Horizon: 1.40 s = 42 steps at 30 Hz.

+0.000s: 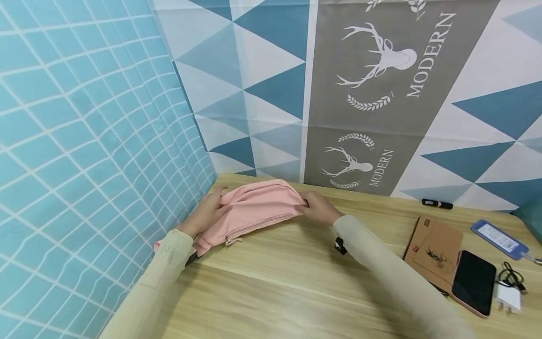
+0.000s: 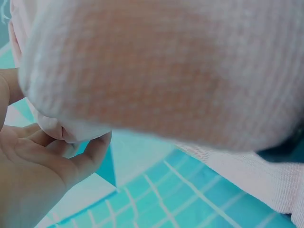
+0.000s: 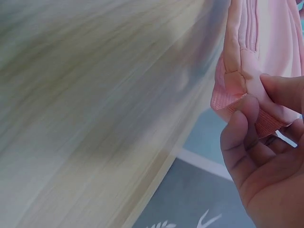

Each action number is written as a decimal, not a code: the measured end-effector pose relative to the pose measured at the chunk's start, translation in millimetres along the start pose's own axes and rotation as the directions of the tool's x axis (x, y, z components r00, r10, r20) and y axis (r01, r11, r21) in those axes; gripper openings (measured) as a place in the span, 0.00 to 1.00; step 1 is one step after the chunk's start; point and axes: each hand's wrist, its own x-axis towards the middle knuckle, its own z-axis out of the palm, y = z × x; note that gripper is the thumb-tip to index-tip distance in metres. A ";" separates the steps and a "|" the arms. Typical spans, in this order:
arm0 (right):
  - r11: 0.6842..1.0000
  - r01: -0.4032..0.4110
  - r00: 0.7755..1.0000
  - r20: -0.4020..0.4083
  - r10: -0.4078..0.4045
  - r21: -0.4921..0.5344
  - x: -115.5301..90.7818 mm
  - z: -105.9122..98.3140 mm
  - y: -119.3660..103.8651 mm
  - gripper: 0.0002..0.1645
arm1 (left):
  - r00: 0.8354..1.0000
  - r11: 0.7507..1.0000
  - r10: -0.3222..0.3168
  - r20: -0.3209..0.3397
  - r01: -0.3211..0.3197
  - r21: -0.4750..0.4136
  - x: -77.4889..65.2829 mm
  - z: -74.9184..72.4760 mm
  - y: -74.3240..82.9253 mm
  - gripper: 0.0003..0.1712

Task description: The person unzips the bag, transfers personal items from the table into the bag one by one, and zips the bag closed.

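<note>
A pink waist bag [image 1: 254, 207] with a zipped front pocket is held up near the back left of the table. My left hand [image 1: 207, 210] grips its left part, thumb on the front and fingers behind. At the other end my right hand [image 1: 318, 207] pinches the bag's narrow tip. In the right wrist view, that hand [image 3: 270, 156] has thumb and curled fingers on the webbing end of the bag [image 3: 247, 71]. The left wrist view shows the left hand's fingers [image 2: 92, 154] curled under the bag's edge, with a pale sleeve covering much of that view.
On the right of the wooden table [image 1: 271, 292] lie a brown notebook [image 1: 436, 249], a phone [image 1: 474, 282], a white charger [image 1: 508, 296] with black cable and a blue card holder [image 1: 499, 238]. A small black tube [image 1: 437, 204] lies at the back edge. Patterned cloth walls stand left and behind.
</note>
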 end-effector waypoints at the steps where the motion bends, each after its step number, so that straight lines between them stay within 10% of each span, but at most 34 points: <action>1: 1.000 0.013 1.000 -0.008 -0.013 0.002 -4.7 -2.1 1.9 0.15 | 1.000 1.000 0.011 0.004 -0.011 0.006 1.4 0.6 3.3 0.31; 20: 0.998 -0.063 0.996 -0.073 0.060 -0.028 -127.5 -42.3 18.9 0.14 | 0.958 0.957 0.286 0.004 -0.285 -0.050 9.3 34.3 86.9 0.10; 31: 0.988 -0.151 0.988 -0.033 0.151 0.001 -210.7 -80.0 15.4 0.12 | 0.908 0.909 0.415 0.065 -0.410 -0.072 7.4 47.2 150.7 0.09; 42: 0.991 -0.129 0.987 -0.102 0.125 -0.037 -265.1 -90.7 16.4 0.12 | 0.851 0.862 0.507 0.136 -0.496 -0.105 19.1 71.6 182.5 0.09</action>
